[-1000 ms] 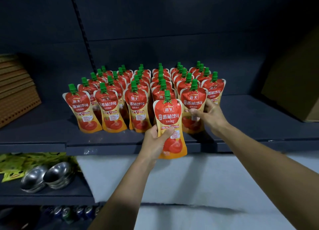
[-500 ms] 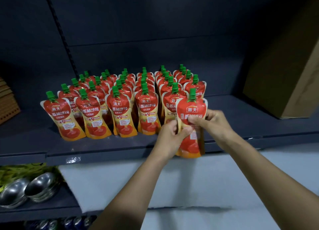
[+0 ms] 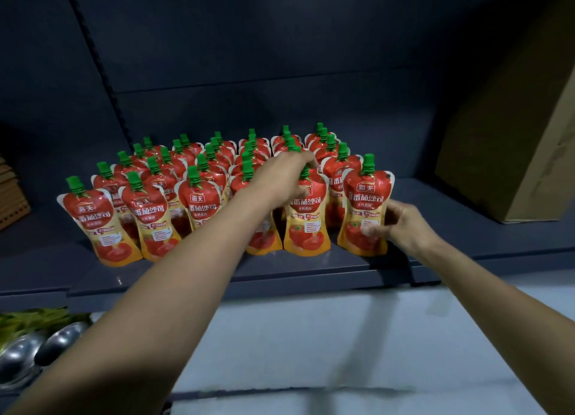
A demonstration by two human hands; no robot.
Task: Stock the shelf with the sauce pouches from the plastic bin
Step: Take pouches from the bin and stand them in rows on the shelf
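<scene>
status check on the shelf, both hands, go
Left hand grips cap of next pouch. Right hand pinches end pouch, upright on shelf. Nothing in the way.

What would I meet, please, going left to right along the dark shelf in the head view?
Brown perforated board stack, leftmost red sauce pouch with green cap, left hand gripping the fifth front pouch, rightmost front pouch, right hand pinching it, brown cardboard box.

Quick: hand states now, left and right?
Left hand: grip closed round the top of the second front sauce pouch from the right.
Right hand: grip pinching the rightmost front sauce pouch.
</scene>
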